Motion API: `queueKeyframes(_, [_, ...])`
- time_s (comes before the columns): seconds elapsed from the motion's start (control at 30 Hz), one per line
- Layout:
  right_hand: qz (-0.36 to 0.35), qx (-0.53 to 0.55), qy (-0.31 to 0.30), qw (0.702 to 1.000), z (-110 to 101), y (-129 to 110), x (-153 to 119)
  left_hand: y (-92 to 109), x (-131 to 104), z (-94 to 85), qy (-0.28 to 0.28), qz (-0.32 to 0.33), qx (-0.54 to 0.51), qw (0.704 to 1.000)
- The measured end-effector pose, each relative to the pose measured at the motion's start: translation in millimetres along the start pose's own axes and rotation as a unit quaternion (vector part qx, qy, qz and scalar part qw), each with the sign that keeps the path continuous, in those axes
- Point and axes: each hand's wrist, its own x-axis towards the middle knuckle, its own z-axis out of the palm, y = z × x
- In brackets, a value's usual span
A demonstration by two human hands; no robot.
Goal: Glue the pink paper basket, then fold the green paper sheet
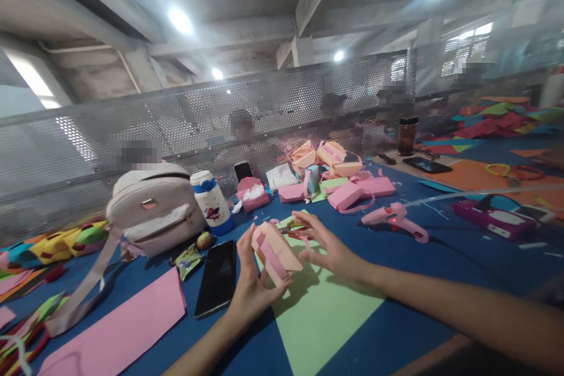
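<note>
- The left hand (252, 294) is pinching a peach paper box (286, 248) between thumb and fingers, over the light green sheet (328, 320).
- The right hand (341, 255) is holding its fingers spread just beside the box; whether they are pinching anything, I cannot tell.
- The person is probably inspecting or adjusting the box.
- Adjusting is likely calling for a steady left grip and light right-hand contact.
- A pink glue gun (390, 217) is lying right.

Craft workshop: tabletop (163, 273) with colored paper (118, 323) and glue gun (392, 217); perforated metal screen (189, 111); concrete beams (247, 29).
</note>
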Motion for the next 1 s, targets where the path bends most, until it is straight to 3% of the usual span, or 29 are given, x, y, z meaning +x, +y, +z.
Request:
queueKeyframes(0.13, [0.087, 0.136, -0.113, 0.980, 10.0, -3.9, -3.0, 2.1, -2.4, -2.8, -0.031, 0.133, 0.061, 0.989])
queueKeyframes(0.27, [0.092, 0.118, -0.106, 0.983, 14.5, -13.3, -3.5, 5.0, -2.8, -2.8, -0.081, 0.172, 0.085, 0.978])
queueKeyframes(0.47, [0.061, 0.085, -0.074, 0.992, 9.6, -5.9, 8.0, 8.0, -2.8, -0.9, -0.121, 0.141, 0.065, 0.980])
queueKeyframes(0.63, [0.079, -0.002, -0.051, 0.996, 0.1, -8.2, 8.7, 5.7, -5.4, -5.3, -0.086, 0.088, 0.038, 0.992])
queueKeyframes(0.73, [0.091, -0.066, -0.065, 0.992, -16.9, -20.4, 5.7, 3.3, -5.1, -4.6, -0.057, 0.076, -0.002, 0.995])
queueKeyframes(0.83, [0.092, -0.159, -0.067, 0.981, -46.0, -45.0, 14.4, 2.2, -3.8, -2.3, -0.064, 0.056, -0.026, 0.996])
queueKeyframes(1.0, [0.062, -0.374, -0.004, 0.925, -110.7, -95.9, 67.8, 3.7, -3.8, -3.0, -0.083, 0.048, -0.025, 0.995])
